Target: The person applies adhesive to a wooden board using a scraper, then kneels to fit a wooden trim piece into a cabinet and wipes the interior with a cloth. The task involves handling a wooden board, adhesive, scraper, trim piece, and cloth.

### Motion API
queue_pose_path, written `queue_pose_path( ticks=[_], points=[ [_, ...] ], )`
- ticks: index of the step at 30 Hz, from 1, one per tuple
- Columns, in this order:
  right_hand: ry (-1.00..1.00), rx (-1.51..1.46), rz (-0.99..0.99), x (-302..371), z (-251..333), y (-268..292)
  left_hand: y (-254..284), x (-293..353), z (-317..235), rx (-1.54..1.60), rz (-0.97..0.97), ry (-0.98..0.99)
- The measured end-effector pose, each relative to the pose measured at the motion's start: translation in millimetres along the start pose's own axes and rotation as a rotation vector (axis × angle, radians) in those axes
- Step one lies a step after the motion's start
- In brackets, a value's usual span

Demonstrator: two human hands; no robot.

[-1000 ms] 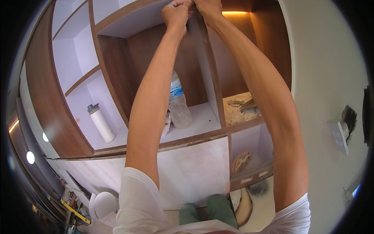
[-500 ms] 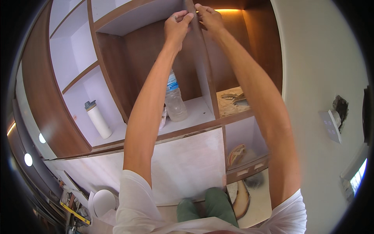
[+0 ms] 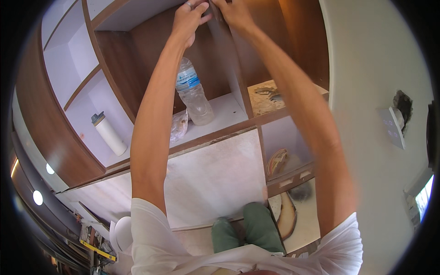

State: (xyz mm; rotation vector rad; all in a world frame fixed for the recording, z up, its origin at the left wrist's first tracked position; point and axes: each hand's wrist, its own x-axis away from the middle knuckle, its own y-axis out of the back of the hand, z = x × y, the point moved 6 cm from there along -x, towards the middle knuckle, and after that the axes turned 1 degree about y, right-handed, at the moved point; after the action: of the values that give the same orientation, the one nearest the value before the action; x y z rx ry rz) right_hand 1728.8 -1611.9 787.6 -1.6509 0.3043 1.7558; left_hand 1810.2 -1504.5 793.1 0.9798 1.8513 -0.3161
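Both my arms reach up to the cabinet's upright divider panel (image 3: 224,46), a brown-edged board between two bays. My left hand (image 3: 187,22) is just left of its front edge, with a ring on one finger and the fingers bent in towards the thumb. Whatever they pinch is too small to make out. On the other side, my right hand (image 3: 236,17) has its bent fingers against the divider's edge; their tips run up to the top of the picture, so what they grip is hidden. Behind my left forearm stands a clear plastic bottle (image 3: 198,103) with a blue label.
A white flask (image 3: 110,135) with a grey lid stands in the left cubby. Crumpled plastic (image 3: 179,126) lies beside the bottle. Debris sits on a chipboard base (image 3: 262,103) at right. A switch plate (image 3: 393,127) hangs from a wall hole. A yellow level (image 3: 97,250) lies lower left.
The view has shifted, so the hands appear higher and further left. My left hand has come a little away from the divider's edge; my right hand stays at it.
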Motion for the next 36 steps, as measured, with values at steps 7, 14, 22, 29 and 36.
queue_pose_path(
  ticks=[7,14,22,29,36],
  points=[
    [-0.227,0.106,0.019,127.9,-12.9,28.6,1.0,21.3,5.4,0.098,0.139,0.063],
    [0.057,0.207,-0.172,55.0,0.3,14.3,-4.4,15.5,-2.3,0.194,0.145,0.006],
    [-0.071,0.133,-0.149,-7.8,-7.4,-12.8,8.8,19.1,0.3,0.326,0.161,-0.019],
    [-0.077,0.299,-0.129,-8.6,-28.2,-1.8,2.8,24.7,-0.8,0.212,0.068,-0.014],
    [0.005,0.239,-0.167,-7.2,-6.0,-11.2,6.1,23.0,3.6,0.324,0.105,-0.031]
  ],
)
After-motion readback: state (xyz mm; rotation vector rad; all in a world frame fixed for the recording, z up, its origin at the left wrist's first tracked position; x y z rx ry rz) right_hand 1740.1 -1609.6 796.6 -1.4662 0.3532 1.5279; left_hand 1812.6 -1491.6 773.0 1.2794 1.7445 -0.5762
